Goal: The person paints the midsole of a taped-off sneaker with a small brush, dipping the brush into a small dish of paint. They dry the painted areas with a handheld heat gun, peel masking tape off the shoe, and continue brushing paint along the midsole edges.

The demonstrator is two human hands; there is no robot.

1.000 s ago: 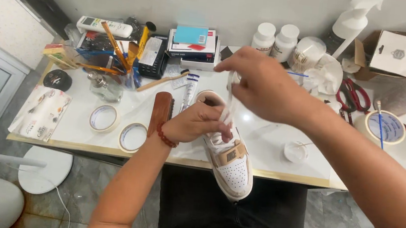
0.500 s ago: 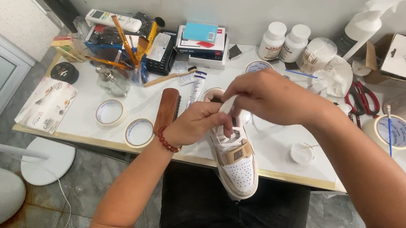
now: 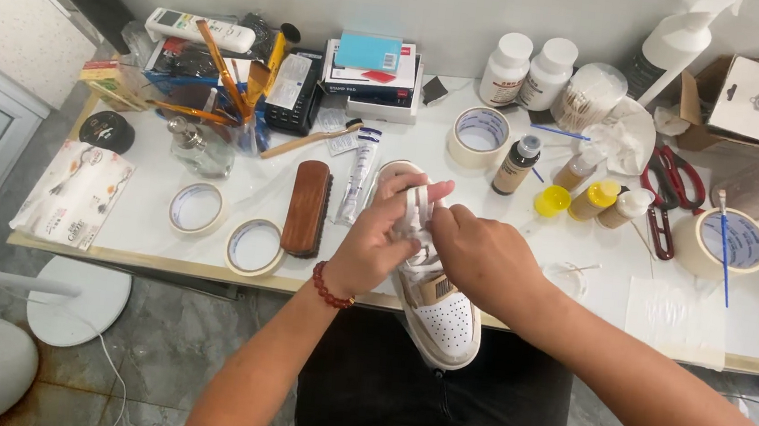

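A white and tan sneaker (image 3: 442, 318) lies at the front edge of the white table (image 3: 577, 304), toe pointing toward me and hanging over the edge. My left hand (image 3: 383, 237), with a red bead bracelet on the wrist, grips the shoe's tongue and white lace near the collar. My right hand (image 3: 479, 252) is closed on the laces over the middle of the shoe, touching the left hand. The fingers hide most of the lacing.
A wooden shoe brush (image 3: 307, 207) and a tube lie left of the shoe. Two tape rolls (image 3: 254, 245) sit front left, another at the back (image 3: 479, 135). Bottles (image 3: 516, 164), a yellow cap, red scissors (image 3: 674, 183), a paintbrush on a tape roll (image 3: 726, 242) and boxes crowd the right and back.
My right hand has come down from above the table back to the shoe's laces and now meets the left hand. The head camera has tilted, shifting the table upward in view.
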